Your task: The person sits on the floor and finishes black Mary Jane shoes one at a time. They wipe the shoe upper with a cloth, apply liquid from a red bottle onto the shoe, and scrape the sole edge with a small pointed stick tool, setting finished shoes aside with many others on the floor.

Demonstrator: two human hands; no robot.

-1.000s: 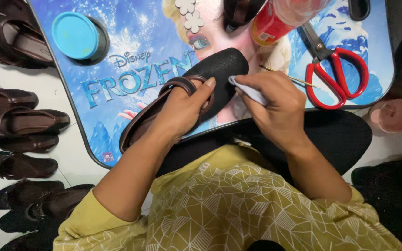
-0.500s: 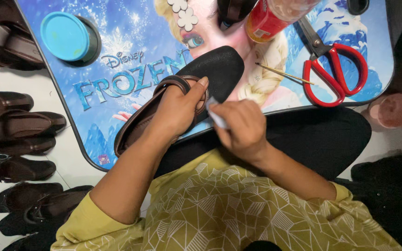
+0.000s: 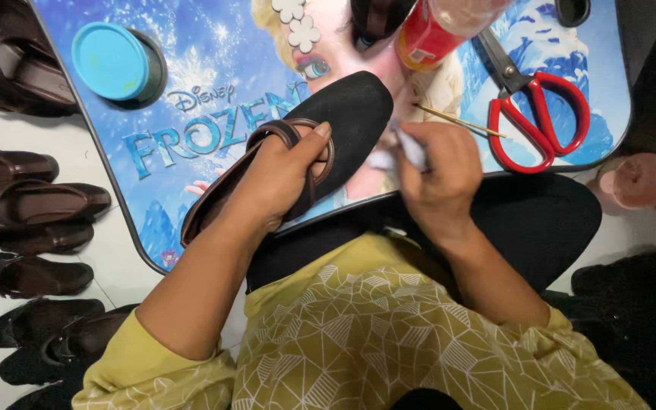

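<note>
My left hand (image 3: 286,178) grips a flat shoe (image 3: 343,114) with a black toe and a brown strap, holding it tilted over the near edge of a small table with a cartoon print (image 3: 191,76). My right hand (image 3: 438,171) is closed on a crumpled white cloth or tissue (image 3: 404,148), which touches the right side of the shoe's toe. The rear half of the shoe is hidden under my left hand and wrist.
On the table lie red-handled scissors (image 3: 544,125), a thin wooden stick (image 3: 457,119), a round teal lid (image 3: 111,61), a red bottle (image 3: 427,34) and white flower shapes (image 3: 298,23). Several dark shoes (image 3: 32,209) line the floor at left. A pink object (image 3: 639,182) sits at right.
My right hand with the white cloth moved from the shoe's upper right down and toward me, then back up against the toe's side. The left hand kept its hold on the shoe.
</note>
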